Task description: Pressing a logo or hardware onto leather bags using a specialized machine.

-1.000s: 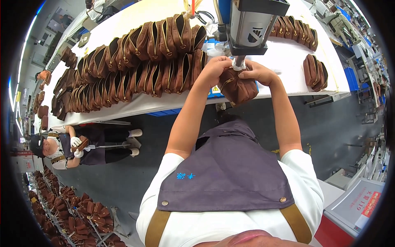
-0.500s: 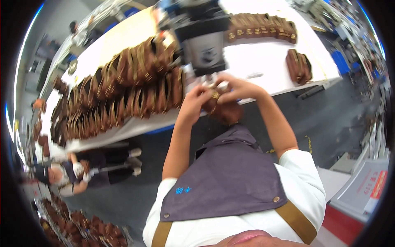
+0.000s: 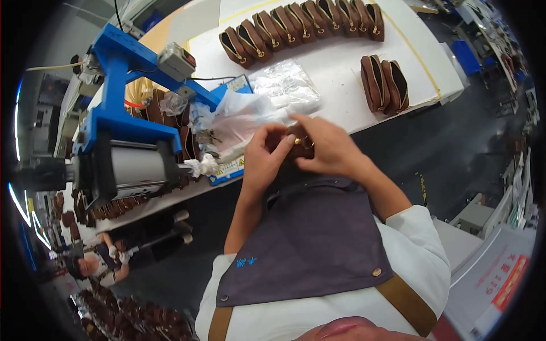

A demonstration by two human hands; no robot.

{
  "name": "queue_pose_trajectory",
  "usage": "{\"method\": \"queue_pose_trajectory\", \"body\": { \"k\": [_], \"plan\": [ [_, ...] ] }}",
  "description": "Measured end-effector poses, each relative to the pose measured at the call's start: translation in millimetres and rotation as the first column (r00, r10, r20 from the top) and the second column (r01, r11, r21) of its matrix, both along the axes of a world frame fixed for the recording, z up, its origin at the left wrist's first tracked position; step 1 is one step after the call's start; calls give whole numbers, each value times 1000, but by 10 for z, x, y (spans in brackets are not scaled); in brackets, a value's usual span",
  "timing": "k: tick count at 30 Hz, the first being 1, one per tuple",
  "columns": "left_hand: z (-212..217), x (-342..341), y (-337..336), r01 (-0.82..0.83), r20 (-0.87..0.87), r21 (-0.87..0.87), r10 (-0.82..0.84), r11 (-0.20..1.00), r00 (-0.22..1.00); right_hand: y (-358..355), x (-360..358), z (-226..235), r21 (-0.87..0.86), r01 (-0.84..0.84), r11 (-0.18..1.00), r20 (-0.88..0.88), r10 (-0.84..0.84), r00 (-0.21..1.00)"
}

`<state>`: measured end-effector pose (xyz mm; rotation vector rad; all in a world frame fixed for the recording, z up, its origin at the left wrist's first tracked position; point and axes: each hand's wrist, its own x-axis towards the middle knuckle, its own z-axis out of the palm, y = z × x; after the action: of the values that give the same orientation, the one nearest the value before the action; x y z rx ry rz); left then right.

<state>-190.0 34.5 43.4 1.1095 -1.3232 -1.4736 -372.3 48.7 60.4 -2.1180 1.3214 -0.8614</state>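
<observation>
Both my hands are closed on a brown pouch (image 3: 302,151) with gold-coloured metal hardware, held above the front edge of the white table (image 3: 341,85). My left hand (image 3: 263,162) grips its left side, the thumb lying by the gold piece. My right hand (image 3: 335,150) wraps round the other side, with fingers over the top. Much of the pouch is hidden by my fingers. Left of my hands stands a blue-framed press (image 3: 139,122) with a grey cylinder; its rod end, wrapped in white material, is apart from the pouch.
Clear plastic bags (image 3: 287,85) lie just beyond my hands. A row of brown zippered pouches (image 3: 304,28) lines the table's far side, and two pouches (image 3: 375,85) stand at the right. A co-worker (image 3: 102,261) is at lower left, beside heaped brown pouches (image 3: 131,312).
My view has turned, so the press appears farther left. The pouch, earlier at the tip of the press, is now away from it in both hands, nearer my body.
</observation>
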Motion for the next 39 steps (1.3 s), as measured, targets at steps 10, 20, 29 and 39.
{"method": "queue_pose_trajectory", "body": {
  "k": [10,20,29,39],
  "plan": [
    [100,-975,-345,-57,-213,-170,20,984,977,-609,-1009,22,-284,-105,953,127,146,981],
    [68,-1289,-657,-132,-101,-164,117,977,988,-1150,-1348,81,-294,-103,950,106,139,985],
    [-559,-665,-600,-405,275,50,377,913,884,-2048,-3165,-87,-138,871,471,718,-558,415],
    [-1018,-733,-538,-383,376,166,301,909,877,-3338,-4306,-2112,-134,738,661,-173,-749,639]
  ]
}}
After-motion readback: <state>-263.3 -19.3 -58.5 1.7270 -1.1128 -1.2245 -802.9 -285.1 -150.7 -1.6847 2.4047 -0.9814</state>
